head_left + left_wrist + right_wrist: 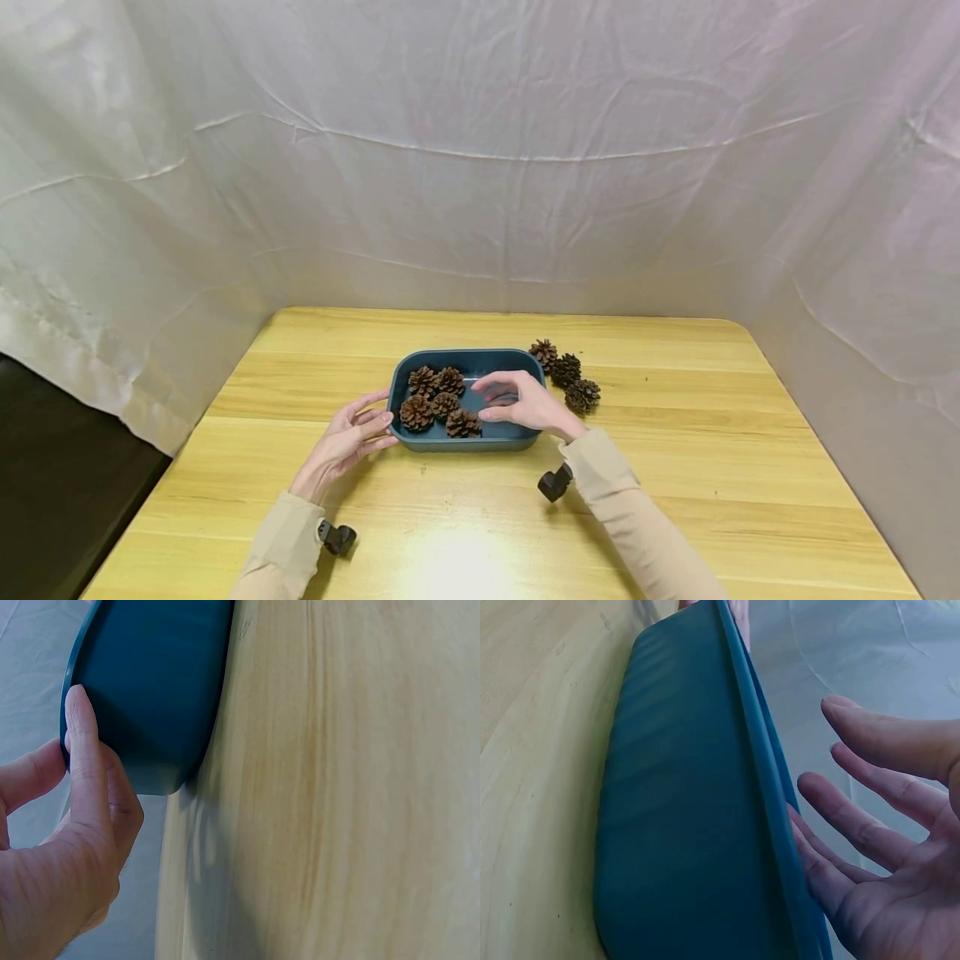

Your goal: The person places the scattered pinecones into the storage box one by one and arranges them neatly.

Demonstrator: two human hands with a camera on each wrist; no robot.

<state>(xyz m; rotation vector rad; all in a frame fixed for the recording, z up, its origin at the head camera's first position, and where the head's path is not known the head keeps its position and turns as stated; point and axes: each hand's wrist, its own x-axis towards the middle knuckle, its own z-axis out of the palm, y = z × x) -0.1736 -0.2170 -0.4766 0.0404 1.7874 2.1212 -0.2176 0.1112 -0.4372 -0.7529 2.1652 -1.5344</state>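
Observation:
A dark teal rectangular bin [472, 445] stands on the table with several brown pine cones [417, 412] inside, mostly in its left half. My left hand [347, 437] grips the bin's left end, the thumb at the rim and fingers along the outer wall. In the left wrist view, the left hand [75, 825] shows fingertips against the bin's side [154, 690]. Over the right half of the bin is my right hand [521, 402], fingers parted and loosely bent. The right wrist view shows this hand [900, 832] with nothing between thumb and fingers, beside the bin's rim [769, 780].
Three more pine cones [566, 370] lie in a slanting row on the table just beyond the bin's right end. The light wooden table [697, 467] is bordered by pale hanging cloth [495, 208] at the back and sides. A dark surface [60, 475] lies at the lower left.

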